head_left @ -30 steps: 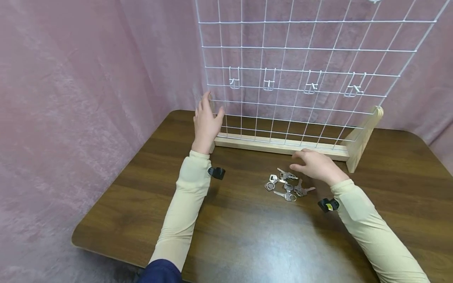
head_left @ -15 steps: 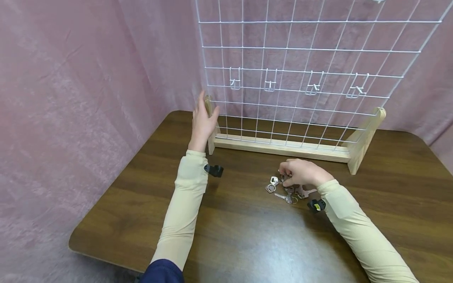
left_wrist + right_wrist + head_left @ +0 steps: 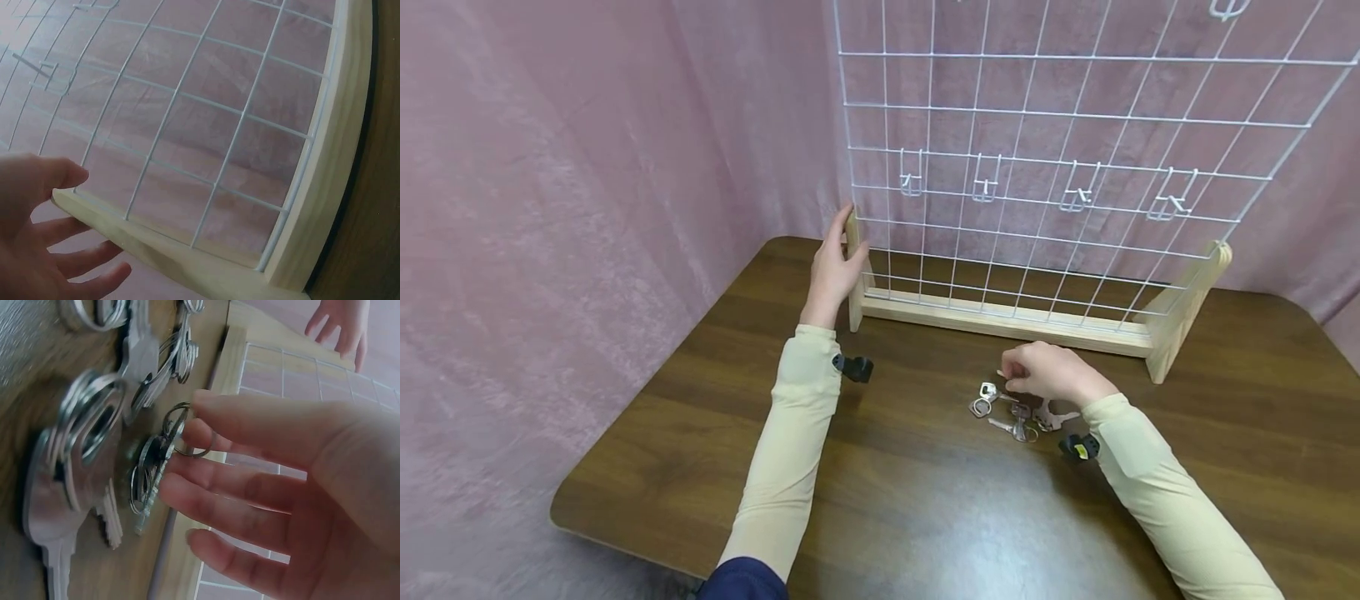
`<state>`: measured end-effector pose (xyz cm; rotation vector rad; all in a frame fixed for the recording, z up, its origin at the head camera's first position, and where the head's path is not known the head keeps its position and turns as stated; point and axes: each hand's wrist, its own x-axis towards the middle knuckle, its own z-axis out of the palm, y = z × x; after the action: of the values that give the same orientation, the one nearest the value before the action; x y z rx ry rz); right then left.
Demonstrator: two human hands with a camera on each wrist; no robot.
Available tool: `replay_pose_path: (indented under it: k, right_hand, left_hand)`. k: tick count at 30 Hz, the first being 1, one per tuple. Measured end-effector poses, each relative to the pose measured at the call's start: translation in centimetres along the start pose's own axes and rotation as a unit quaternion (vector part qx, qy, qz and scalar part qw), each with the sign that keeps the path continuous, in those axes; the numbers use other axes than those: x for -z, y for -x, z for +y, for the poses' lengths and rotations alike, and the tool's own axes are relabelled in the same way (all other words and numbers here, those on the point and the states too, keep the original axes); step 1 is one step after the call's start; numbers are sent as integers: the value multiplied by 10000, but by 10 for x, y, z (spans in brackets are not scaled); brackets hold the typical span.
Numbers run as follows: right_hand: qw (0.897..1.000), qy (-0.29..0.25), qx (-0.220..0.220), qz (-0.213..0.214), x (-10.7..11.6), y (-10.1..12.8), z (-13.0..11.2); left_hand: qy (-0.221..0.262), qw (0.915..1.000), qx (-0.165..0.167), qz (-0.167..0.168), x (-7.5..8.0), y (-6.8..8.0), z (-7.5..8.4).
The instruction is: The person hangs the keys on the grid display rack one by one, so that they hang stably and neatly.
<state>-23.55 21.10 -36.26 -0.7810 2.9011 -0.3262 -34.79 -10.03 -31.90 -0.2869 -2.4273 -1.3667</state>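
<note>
My right hand (image 3: 1048, 372) pinches a key ring (image 3: 177, 415) between thumb and index finger. The keys (image 3: 153, 464) on it hang tilted close over the table; the other fingers curve loosely beside them. Several other keys on rings (image 3: 1021, 427) lie on the wood just below that hand, large in the right wrist view. At the left end of a white wire grid stand (image 3: 1026, 113), my left hand (image 3: 830, 282) rests at the wooden upright (image 3: 144, 240). Its thumb (image 3: 69, 172) lies on one side of the wood, and its extended fingers lie on the other.
Several white hooks (image 3: 986, 191) hang in a row across the grid, with another hook (image 3: 1228, 8) higher up. A wooden base bar (image 3: 1000, 321) joins the left upright to the right upright (image 3: 1187, 308). Pink curtain (image 3: 587, 208) surrounds the brown table (image 3: 700, 417).
My right hand has moved left onto the keys and taken hold of a ring. My left hand has come to the left upright. The head view has shifted slightly.
</note>
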Motion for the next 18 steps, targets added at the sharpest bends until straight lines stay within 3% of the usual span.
replay_pose_path:
  k: [6,14,18]
  right_hand:
    - [9994,84,-220,240,4,1,1]
    - [9966,143,-171,792,17,8,-1]
    - [9951,245,-98,953,23,12,-2]
  left_hand:
    - [-29,10000,-43,50,1,-3,-5]
    - [-313,9989,-293,194,-2,-3,-12]
    - [-413,9983,-258,317,-5,-1,-14]
